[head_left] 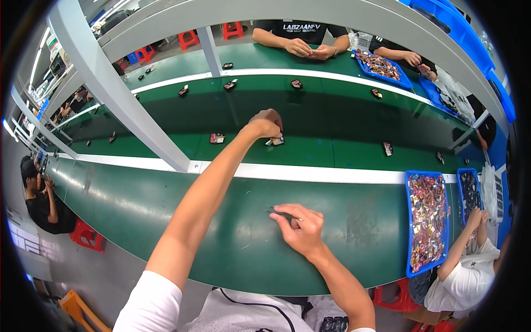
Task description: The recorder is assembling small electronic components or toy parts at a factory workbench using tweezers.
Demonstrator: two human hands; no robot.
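My left hand [266, 123] reaches over the white rail onto the green belt. Its fingers are closed and bent down onto a small dark part with a pale label [275, 141], whose upper edge they hide. Closer to me, my right hand [303, 227] hovers above the green worktable [243, 243], its fingers pinched around dark tweezers [271, 210]. The slim tips point left, apart, with nothing between them. Left of my left hand, a small red-and-black part [217, 138] lies on the belt; another similar part [388, 149] lies to the right.
A blue tray [409, 221] heaped with small colourful pieces stands at the right. Beyond it a co-worker in a white shirt [462, 276] works. A white rail [310, 174] edges the belt, and a grey post [119, 88] rises at left. Co-workers' hands [310, 51] are across the belt.
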